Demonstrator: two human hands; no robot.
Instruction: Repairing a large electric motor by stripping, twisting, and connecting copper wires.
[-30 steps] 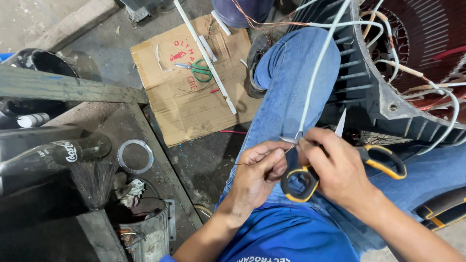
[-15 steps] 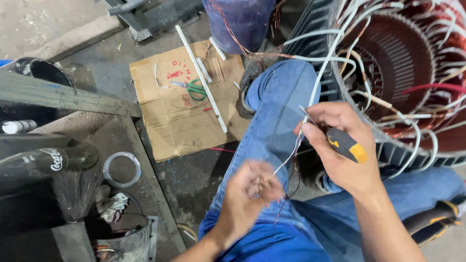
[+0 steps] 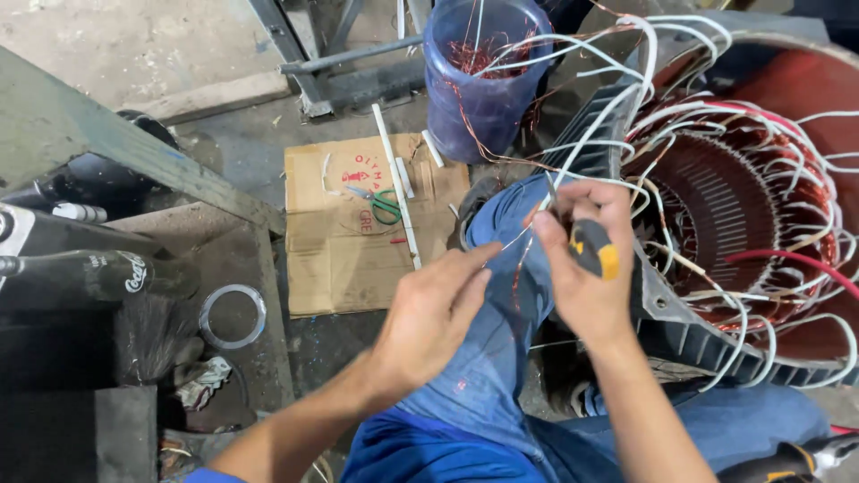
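Between my two hands runs a thin white-sleeved wire [image 3: 514, 240]; my left hand [image 3: 434, 313] pinches its lower end with fingers stretched narrow, over my blue-jeaned knee [image 3: 501, 295]; my right hand [image 3: 582, 259] is closed around a black-and-yellow handled tool [image 3: 592, 249] and grips the wire's upper end at the fingertips; just right of that hand stands the open motor stator [image 3: 734, 215], copper windings and white lead sleeves spilling from it; beyond my hands sits a blue plastic bucket [image 3: 479, 80] holding scrap copper wire; left of them lies a cardboard sheet [image 3: 344, 241] with green-handled scissors [image 3: 385, 204] on it.
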